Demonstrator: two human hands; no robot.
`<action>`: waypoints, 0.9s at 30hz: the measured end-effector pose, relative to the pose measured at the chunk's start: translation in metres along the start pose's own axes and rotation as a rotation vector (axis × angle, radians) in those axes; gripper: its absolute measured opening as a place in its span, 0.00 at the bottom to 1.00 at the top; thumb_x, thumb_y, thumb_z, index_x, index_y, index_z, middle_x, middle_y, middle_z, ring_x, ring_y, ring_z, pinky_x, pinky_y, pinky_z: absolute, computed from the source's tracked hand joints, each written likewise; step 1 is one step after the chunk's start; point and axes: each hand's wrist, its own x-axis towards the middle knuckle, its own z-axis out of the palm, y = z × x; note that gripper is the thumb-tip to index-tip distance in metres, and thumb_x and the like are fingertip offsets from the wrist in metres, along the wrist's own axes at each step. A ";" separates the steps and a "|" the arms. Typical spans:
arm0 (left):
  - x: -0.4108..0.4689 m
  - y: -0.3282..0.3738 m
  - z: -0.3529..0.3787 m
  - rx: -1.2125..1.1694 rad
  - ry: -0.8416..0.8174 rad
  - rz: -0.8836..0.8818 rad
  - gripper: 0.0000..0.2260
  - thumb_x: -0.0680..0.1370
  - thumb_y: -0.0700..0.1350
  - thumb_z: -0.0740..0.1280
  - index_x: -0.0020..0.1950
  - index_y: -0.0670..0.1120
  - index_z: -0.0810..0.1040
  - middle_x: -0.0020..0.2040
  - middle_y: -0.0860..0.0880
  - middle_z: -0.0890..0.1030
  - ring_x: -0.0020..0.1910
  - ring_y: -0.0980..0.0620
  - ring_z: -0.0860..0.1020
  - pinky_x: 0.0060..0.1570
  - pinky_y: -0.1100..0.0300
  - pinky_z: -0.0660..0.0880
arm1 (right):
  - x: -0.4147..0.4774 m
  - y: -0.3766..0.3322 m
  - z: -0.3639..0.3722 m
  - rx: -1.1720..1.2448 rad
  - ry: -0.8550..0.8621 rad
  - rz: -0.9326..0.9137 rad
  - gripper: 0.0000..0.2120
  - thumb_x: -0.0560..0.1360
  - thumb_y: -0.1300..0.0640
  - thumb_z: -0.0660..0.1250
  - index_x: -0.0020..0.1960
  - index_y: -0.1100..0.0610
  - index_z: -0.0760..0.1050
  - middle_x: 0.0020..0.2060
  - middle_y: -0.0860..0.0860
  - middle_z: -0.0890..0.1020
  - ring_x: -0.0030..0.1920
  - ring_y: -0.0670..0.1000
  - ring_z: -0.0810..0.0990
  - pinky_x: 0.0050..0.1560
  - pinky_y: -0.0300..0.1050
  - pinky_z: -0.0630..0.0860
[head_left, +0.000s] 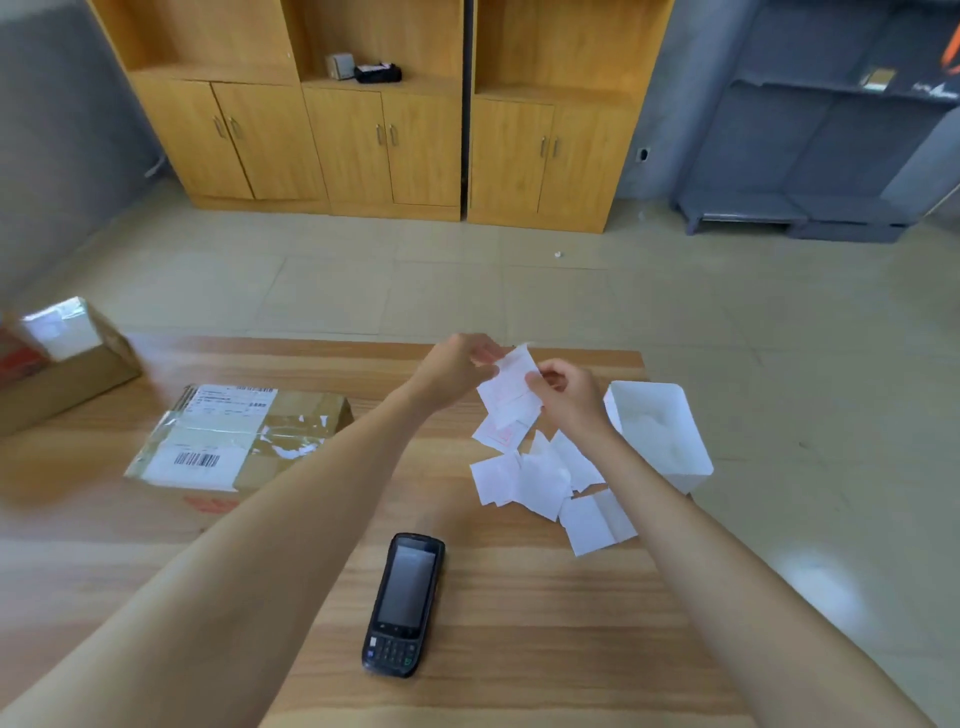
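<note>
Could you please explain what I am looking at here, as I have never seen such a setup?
There is no machine here: a person wears a wide-angle camera on the head, so this single picture looks forward and down along their two bare arms. The left hand and the right hand together pinch a white slip with faint red print, held above a wooden table. Below it lies a loose pile of slips. To the right stands an open white box. Nearer the person lies a black handheld scanner with a screen and keypad. On the left lies a taped cardboard parcel with labels and a barcode, and a second carton sits at the far left edge.
</note>
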 end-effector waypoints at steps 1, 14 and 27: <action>-0.005 -0.004 -0.008 -0.005 0.020 -0.014 0.10 0.76 0.38 0.66 0.57 0.43 0.80 0.54 0.46 0.82 0.55 0.49 0.78 0.58 0.52 0.74 | 0.001 -0.006 0.008 -0.001 -0.033 -0.011 0.03 0.78 0.59 0.65 0.45 0.54 0.77 0.38 0.44 0.79 0.40 0.45 0.77 0.43 0.40 0.73; -0.036 -0.039 -0.060 -0.063 0.098 -0.110 0.05 0.76 0.41 0.70 0.49 0.41 0.81 0.41 0.47 0.80 0.39 0.53 0.76 0.36 0.66 0.68 | -0.001 -0.042 0.066 0.071 -0.279 -0.087 0.13 0.77 0.56 0.68 0.61 0.50 0.73 0.44 0.52 0.84 0.43 0.44 0.80 0.40 0.33 0.73; -0.019 -0.025 -0.057 -0.173 -0.085 -0.074 0.03 0.76 0.40 0.70 0.45 0.42 0.77 0.34 0.51 0.78 0.26 0.66 0.75 0.30 0.73 0.70 | 0.000 -0.028 0.043 0.142 -0.261 0.023 0.04 0.77 0.58 0.68 0.49 0.57 0.80 0.41 0.50 0.83 0.43 0.47 0.81 0.46 0.40 0.77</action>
